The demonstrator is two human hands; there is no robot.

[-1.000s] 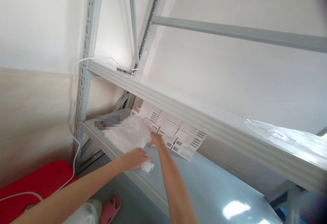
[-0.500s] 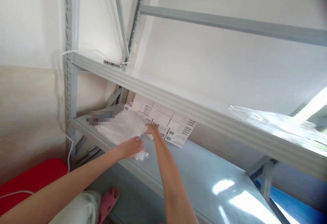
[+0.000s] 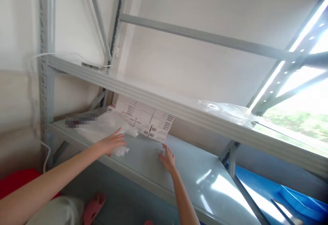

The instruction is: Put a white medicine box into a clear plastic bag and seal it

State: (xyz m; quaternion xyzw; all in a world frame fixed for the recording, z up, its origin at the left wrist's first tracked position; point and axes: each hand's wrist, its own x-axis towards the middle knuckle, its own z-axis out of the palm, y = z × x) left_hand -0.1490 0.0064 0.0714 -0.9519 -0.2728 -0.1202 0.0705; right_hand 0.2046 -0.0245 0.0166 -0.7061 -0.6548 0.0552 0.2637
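A thin, clear plastic bag lies spread on the lower shelf at the left. My left hand is over its near right end, fingers apart and slightly blurred; a crumpled tip of the plastic shows beneath the palm. To the right, my right hand is open with nothing in it. Its fingertips are close to the lower right corner of a white printed sheet with barcodes, which leans at the back of the shelf. Whether the fingers touch the sheet I cannot tell.
Grey metal shelving frames the space, its upper beam above my hands. Another clear plastic bag lies on the upper shelf, with a small flat device and white cable at left. Blue plastic shows lower right. A pink slipper is below.
My right hand has left the plastic bag's edge and moved right, near the sheet's corner. My left hand stays by the bag, its fingers more spread. The view has turned right.
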